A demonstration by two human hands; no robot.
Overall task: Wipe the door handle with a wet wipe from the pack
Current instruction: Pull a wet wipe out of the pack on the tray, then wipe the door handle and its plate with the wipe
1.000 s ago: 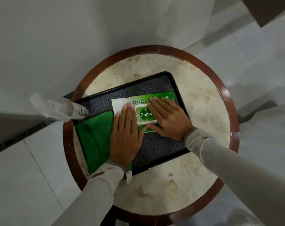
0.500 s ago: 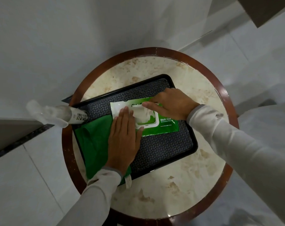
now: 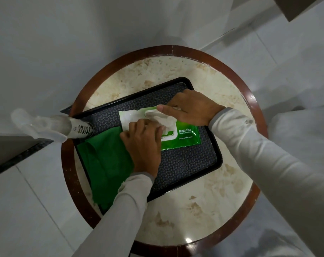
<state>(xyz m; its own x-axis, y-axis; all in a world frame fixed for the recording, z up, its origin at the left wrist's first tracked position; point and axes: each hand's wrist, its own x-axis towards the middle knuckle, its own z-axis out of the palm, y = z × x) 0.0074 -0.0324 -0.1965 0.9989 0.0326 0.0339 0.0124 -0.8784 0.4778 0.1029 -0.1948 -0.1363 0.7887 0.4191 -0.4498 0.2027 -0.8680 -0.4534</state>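
Note:
A green and white wet wipe pack [image 3: 187, 135] lies flat on a black tray [image 3: 185, 164]. Its label flap is peeled back and a crumpled white wet wipe [image 3: 162, 118] sticks out of the opening. My left hand [image 3: 144, 145] rests on the pack's left end, its fingertips curled onto the wipe. My right hand [image 3: 192, 106] reaches in from the right and pinches the peeled flap at the pack's far edge. No door handle is in view.
The tray sits on a round marble table [image 3: 213, 191] with a dark wooden rim. A folded green cloth [image 3: 105, 156] lies on the tray's left part, partly under my left arm. A clear spray bottle [image 3: 46, 127] stands at the tray's left corner. Pale tiled floor surrounds the table.
My right hand peeled the flap open and moved to the pack's far edge. My left fingers went from lying flat to curling onto the wipe, which now bulges out of the opening.

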